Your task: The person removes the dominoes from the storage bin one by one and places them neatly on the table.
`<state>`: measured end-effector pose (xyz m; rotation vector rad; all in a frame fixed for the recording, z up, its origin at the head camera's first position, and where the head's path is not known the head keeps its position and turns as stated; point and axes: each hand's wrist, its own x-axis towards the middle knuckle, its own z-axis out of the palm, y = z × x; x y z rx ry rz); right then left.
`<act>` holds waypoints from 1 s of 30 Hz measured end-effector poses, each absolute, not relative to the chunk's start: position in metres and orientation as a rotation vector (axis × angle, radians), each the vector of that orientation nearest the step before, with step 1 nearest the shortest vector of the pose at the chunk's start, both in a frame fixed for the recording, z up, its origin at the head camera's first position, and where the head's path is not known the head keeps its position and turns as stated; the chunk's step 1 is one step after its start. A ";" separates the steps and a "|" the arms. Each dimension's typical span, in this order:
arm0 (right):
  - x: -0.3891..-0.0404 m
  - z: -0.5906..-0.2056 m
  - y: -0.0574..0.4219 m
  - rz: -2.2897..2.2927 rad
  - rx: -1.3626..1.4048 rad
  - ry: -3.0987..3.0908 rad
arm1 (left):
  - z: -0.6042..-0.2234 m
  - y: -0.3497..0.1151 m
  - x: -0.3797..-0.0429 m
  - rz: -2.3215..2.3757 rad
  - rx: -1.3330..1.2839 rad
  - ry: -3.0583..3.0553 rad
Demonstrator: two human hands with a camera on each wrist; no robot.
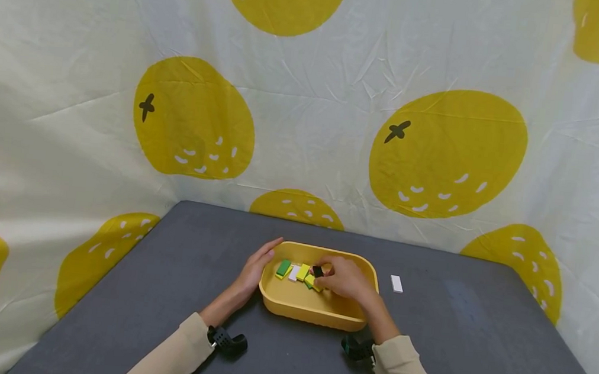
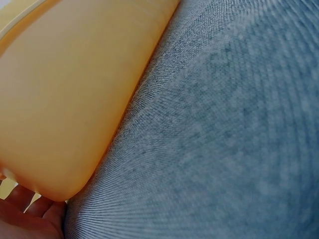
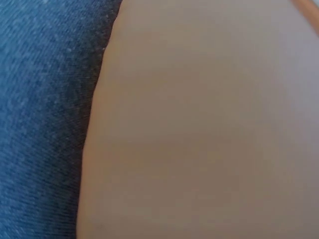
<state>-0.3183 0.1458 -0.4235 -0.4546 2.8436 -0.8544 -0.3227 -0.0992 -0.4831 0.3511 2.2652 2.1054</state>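
The bin (image 1: pixel 310 314) is set on the dark table (image 1: pixel 105 324), in front of the person. Its outer left wall is touched by the left hand (image 1: pixel 253 271), with the fingers extended; nothing is gripped on this side. In the left wrist view the fingers are seen at the bin's lower corner.

The right hand (image 1: pixel 345 277) is lowered inside the bin. A narrow grip is formed: the black tile (image 1: pixel 317 271) is pinched between thumb and fingertips, above the other tiles. Below it, a yellow tile (image 1: pixel 313 282) is partly covered by the thumb. Toward the left of the bin, the green tile (image 1: pixel 284 267) is laid over a yellow one, with a white tile (image 1: pixel 294 273) just beside.

A loose white tile (image 1: pixel 396 284) is found on the table, right of the bin. The background is filled by a fruit-printed curtain (image 1: pixel 310 122). The right wrist view is mostly filled by the bin's wall.
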 end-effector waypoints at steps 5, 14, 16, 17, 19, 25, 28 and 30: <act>-0.319 -0.425 0.146 -0.863 -0.413 2.846 | -0.483 -0.098 -0.322 2.094 0.349 2.284; -0.319 -0.426 0.148 -0.874 -0.447 2.849 | -0.483 -0.098 -0.322 2.098 0.338 2.272; -0.319 -0.427 0.148 -0.877 -0.448 2.852 | -0.484 -0.098 -0.322 2.096 0.340 2.276; -0.319 -0.427 0.148 -0.880 -0.450 2.853 | -0.484 -0.098 -0.322 2.097 0.341 2.273; -0.319 -0.427 0.148 -0.882 -0.452 2.857 | -0.484 -0.098 -0.322 2.097 0.343 2.273; -0.319 -0.428 0.148 -0.912 -0.467 2.848 | -0.484 -0.099 -0.321 2.090 0.351 2.276; -0.319 -0.427 0.149 -0.930 -0.491 2.839 | -0.484 -0.099 -0.321 2.087 0.347 2.278; -0.320 -0.426 0.150 -0.928 -0.505 2.836 | -0.483 -0.099 -0.320 2.083 0.347 2.278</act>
